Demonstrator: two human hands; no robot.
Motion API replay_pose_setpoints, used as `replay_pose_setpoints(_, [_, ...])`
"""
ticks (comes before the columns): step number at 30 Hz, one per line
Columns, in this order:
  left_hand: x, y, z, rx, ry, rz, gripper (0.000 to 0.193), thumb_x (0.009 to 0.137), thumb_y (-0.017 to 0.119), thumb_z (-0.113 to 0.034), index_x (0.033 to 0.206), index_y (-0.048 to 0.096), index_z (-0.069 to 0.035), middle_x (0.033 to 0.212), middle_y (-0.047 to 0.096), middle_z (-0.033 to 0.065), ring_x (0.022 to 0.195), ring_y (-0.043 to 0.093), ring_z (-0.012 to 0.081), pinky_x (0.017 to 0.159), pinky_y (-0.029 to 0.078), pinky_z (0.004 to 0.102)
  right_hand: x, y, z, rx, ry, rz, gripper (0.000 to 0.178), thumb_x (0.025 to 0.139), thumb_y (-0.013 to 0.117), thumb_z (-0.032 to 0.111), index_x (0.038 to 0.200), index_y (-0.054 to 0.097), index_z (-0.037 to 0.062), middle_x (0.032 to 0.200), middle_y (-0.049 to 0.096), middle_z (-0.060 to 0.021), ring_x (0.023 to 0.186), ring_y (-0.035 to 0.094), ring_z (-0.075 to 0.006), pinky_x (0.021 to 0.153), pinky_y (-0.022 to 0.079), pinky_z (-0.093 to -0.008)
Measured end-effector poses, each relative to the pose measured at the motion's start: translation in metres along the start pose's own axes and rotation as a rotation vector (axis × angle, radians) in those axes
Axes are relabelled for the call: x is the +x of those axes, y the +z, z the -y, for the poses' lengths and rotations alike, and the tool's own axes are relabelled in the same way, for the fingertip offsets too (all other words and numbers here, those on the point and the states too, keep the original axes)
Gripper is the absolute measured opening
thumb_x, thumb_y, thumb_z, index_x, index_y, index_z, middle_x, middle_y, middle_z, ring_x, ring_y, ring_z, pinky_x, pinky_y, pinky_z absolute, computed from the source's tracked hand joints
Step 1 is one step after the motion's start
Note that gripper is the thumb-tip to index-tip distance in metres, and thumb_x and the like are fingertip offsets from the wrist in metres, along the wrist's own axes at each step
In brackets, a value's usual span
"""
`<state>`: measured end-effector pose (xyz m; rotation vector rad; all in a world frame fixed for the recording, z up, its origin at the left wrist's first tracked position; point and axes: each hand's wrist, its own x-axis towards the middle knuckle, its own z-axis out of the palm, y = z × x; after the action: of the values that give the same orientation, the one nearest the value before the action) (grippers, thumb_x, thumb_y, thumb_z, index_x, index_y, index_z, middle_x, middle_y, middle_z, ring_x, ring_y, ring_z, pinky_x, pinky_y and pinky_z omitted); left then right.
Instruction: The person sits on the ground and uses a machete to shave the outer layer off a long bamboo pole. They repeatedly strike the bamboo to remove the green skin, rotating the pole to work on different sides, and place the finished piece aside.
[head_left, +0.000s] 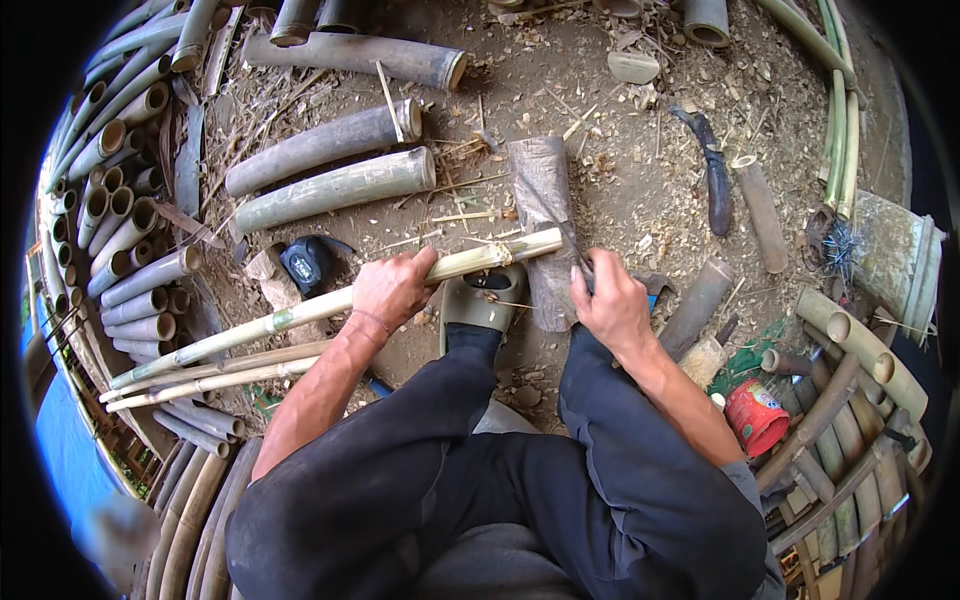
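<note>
My left hand [393, 288] is wrapped round a long, pale split bamboo pole [235, 332], which slants from the lower left up to a wooden block [550, 290]. The pole's right end rests over the block. My right hand [613, 300] is closed on the handle of a knife, and its dark, thin blade [570, 240] crosses the block just beyond the pole's cut end. Whether blade and pole touch I cannot tell. Beneath the pole, beside the block, is my shoe [470, 315]. Two thinner bamboo poles [215, 380] lie below the held one.
Cut bamboo tubes [340, 190] lie ahead on the chip-strewn ground, and many are stacked [125, 230] at left. A black tape measure [307, 263] sits near my left hand. At right are a dark curved sheath-like object [715, 180], a red container [755, 415] and a whitish bucket [890, 260].
</note>
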<state>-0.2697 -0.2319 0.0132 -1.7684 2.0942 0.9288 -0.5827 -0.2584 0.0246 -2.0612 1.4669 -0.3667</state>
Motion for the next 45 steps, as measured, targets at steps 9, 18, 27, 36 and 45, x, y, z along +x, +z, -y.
replay_pose_setpoints(9, [-0.004,0.020,0.000,0.057,0.056,-0.246,0.012,0.084,0.060,-0.014,0.094,0.053,-0.013,0.076,0.060,0.0079,0.073,0.067,0.0290,0.063,0.053,0.0434,0.003,-0.010,0.011,0.090,-0.020,-0.057,0.025,0.092,0.063,0.022,0.102,0.055,-0.0003,0.088,0.065,-0.0243,0.068,0.068,-0.0401,0.058,0.054,-0.0438])
replay_pose_setpoints(18, [-0.004,0.027,0.002,0.103,0.086,-0.304,0.013,0.084,0.059,-0.012,0.096,0.055,-0.014,0.077,0.059,0.0058,0.073,0.067,0.0264,0.065,0.052,0.0409,0.005,-0.010,0.020,0.140,-0.056,-0.144,0.023,0.092,0.062,0.019,0.101,0.054,-0.0009,0.077,0.063,-0.0199,0.060,0.065,-0.0387,0.054,0.054,-0.0444])
replay_pose_setpoints(27, [-0.002,0.030,0.003,0.152,0.081,-0.344,0.023,0.076,0.063,-0.009,0.098,0.056,-0.013,0.080,0.060,0.0041,0.076,0.065,0.0243,0.066,0.051,0.0390,0.007,-0.010,0.013,0.157,0.030,-0.027,0.021,0.093,0.062,0.014,0.103,0.055,-0.0023,0.081,0.065,-0.0225,0.067,0.066,-0.0421,0.059,0.054,-0.0468])
replay_pose_setpoints(36, [-0.007,0.020,-0.006,0.049,0.029,-0.240,0.030,0.078,0.070,-0.022,0.103,0.059,-0.011,0.090,0.060,0.0072,0.087,0.064,0.0268,0.073,0.051,0.0411,-0.003,-0.006,-0.004,0.111,0.223,0.216,0.026,0.093,0.062,0.018,0.107,0.053,-0.0027,0.089,0.064,-0.0253,0.077,0.064,-0.0478,0.068,0.052,-0.0503])
replay_pose_setpoints(45, [0.016,0.004,0.013,-0.113,0.009,0.210,0.043,0.084,0.067,-0.047,0.105,0.063,-0.010,0.085,0.069,0.0212,0.084,0.067,0.0408,0.078,0.052,0.0512,-0.012,-0.007,-0.002,0.098,0.172,0.119,0.030,0.093,0.062,0.017,0.114,0.055,-0.0029,0.099,0.065,-0.0265,0.085,0.065,-0.0464,0.072,0.054,-0.0488])
